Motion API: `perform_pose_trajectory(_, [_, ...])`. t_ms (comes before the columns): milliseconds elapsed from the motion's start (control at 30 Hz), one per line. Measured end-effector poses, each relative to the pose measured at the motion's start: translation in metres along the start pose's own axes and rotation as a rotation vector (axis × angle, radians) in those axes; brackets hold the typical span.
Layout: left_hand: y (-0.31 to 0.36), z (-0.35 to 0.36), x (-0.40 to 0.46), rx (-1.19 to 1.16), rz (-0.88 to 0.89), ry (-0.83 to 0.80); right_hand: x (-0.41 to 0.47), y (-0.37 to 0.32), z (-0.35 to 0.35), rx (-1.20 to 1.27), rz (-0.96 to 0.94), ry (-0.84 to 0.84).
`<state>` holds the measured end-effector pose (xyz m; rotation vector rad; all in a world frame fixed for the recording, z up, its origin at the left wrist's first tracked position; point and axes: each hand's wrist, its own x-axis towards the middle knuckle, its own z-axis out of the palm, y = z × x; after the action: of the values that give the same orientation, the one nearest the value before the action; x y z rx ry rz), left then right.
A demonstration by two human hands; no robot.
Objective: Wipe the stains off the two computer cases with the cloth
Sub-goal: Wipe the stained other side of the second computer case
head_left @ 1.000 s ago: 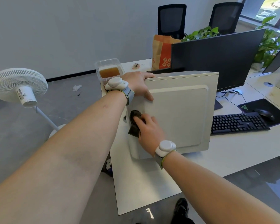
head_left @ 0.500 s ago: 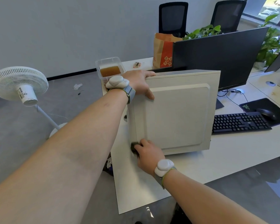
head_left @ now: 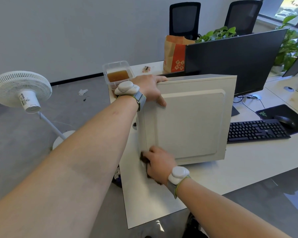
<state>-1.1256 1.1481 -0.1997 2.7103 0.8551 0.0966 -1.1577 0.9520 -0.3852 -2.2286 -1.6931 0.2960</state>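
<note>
A white computer case stands upright on the white desk, its broad side panel facing me. My left hand grips its top left corner, fingers over the top edge and thumb on the side panel. My right hand holds a dark cloth against the case's lower left corner, just above the desk. Most of the cloth is hidden under the hand. Only one computer case is in view.
A black monitor stands right behind the case. A keyboard, mouse and mouse pad lie to the right. A plastic tub of brown liquid and a paper bag sit at the back. A white fan stands on the floor at left.
My right hand has slid the cloth down the case's left side from mid-height to the bottom corner. My left hand has kept its grip on the top corner.
</note>
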Motion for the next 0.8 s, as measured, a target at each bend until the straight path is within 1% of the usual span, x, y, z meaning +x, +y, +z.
perform_pose_trajectory(33, [0.0, 0.0, 0.0, 0.003, 0.0, -0.001, 0.009, 0.0, -0.005, 0.036, -0.046, 0.162])
perform_pose_trajectory(67, [0.0, -0.001, 0.0, 0.001, 0.002, -0.005, 0.016, 0.003, -0.007, 0.026, -0.086, 0.263])
perform_pose_trajectory(100, [0.0, -0.001, 0.0, 0.004, 0.004, -0.009, 0.02, 0.007, -0.009, -0.015, -0.11, 0.29])
perform_pose_trajectory(133, [0.0, -0.001, 0.0, 0.009, 0.006, -0.012, 0.02, 0.011, -0.01, -0.063, -0.103, 0.202])
perform_pose_trajectory(167, [0.001, -0.001, 0.0, 0.013, 0.008, -0.012, 0.018, 0.017, -0.009, -0.107, -0.082, 0.056])
perform_pose_trajectory(267, [0.001, -0.001, 0.001, 0.02, 0.018, -0.008, -0.005, 0.019, 0.008, -0.275, -0.021, -0.457])
perform_pose_trajectory(300, [0.0, -0.001, 0.001, 0.015, 0.019, -0.01, -0.014, 0.014, 0.015, -0.298, 0.011, -0.571])
perform_pose_trajectory(333, [-0.001, -0.001, 0.001, 0.011, 0.019, -0.016, -0.02, 0.008, 0.018, -0.292, 0.045, -0.609])
perform_pose_trajectory(367, [-0.001, -0.001, 0.002, 0.013, 0.018, -0.022, -0.02, 0.001, 0.016, -0.27, 0.063, -0.573])
perform_pose_trajectory(400, [-0.001, -0.002, 0.002, 0.013, 0.019, -0.028, -0.016, -0.005, 0.009, -0.242, 0.06, -0.49])
perform_pose_trajectory(433, [-0.002, -0.001, 0.002, 0.01, 0.023, -0.032, -0.009, -0.009, 0.0, -0.209, 0.039, -0.363])
perform_pose_trajectory(467, [-0.002, -0.002, 0.002, 0.007, 0.028, -0.036, 0.001, -0.011, -0.009, -0.167, 0.012, -0.179])
perform_pose_trajectory(533, [-0.001, -0.004, 0.003, 0.009, 0.042, -0.048, 0.025, -0.01, -0.034, -0.097, -0.03, 0.269])
perform_pose_trajectory(567, [-0.001, -0.004, 0.003, 0.013, 0.048, -0.051, 0.036, -0.008, -0.045, -0.051, -0.05, 0.436])
perform_pose_trajectory(600, [-0.002, -0.005, 0.003, 0.013, 0.054, -0.051, 0.048, -0.006, -0.056, -0.03, -0.058, 0.507])
perform_pose_trajectory(633, [-0.002, -0.004, 0.003, 0.003, 0.057, -0.053, 0.057, -0.003, -0.064, -0.052, -0.053, 0.5])
perform_pose_trajectory(700, [-0.004, -0.003, 0.004, -0.022, 0.05, -0.054, 0.065, 0.005, -0.067, -0.195, -0.057, 0.406])
perform_pose_trajectory(800, [-0.004, -0.003, 0.006, -0.018, 0.058, -0.065, 0.043, 0.026, -0.037, -0.295, -0.121, 0.272])
